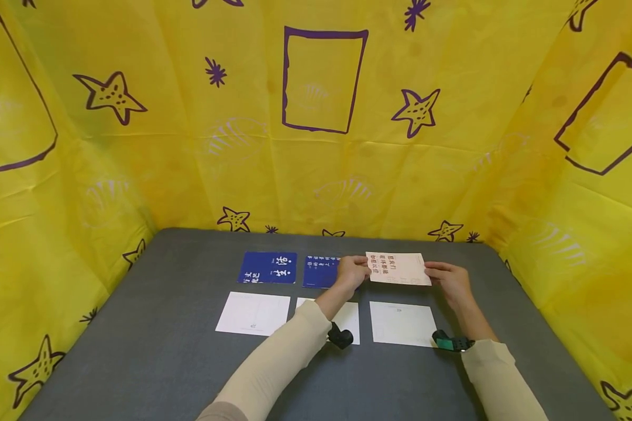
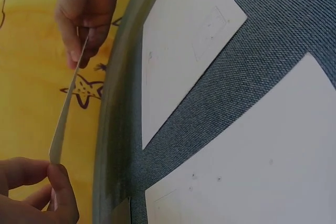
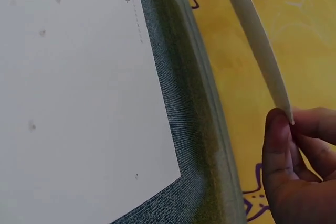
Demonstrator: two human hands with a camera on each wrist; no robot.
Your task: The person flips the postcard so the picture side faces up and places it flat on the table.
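Both hands pinch a pale pink card (image 1: 398, 269) printed with reddish-brown characters, one at each short side. My left hand (image 1: 351, 272) grips its left edge; my right hand (image 1: 449, 282) has the right edge between thumb and fingers. In the left wrist view the card (image 2: 65, 111) is seen nearly edge-on, raised off the table and slightly bowed. The right wrist view shows the thumb and fingertips (image 3: 277, 124) on its corner. Under my left hand lies a blue card (image 1: 318, 275) with white characters, partly covered by the hand.
Another blue card (image 1: 267, 268) lies at the back left. In the front row are a white card (image 1: 254, 313) on the left, a second white card (image 1: 351, 316) half hidden by the left sleeve, and a third white card (image 1: 402, 323). Yellow patterned cloth (image 1: 316, 164) surrounds the grey table (image 1: 153, 327).
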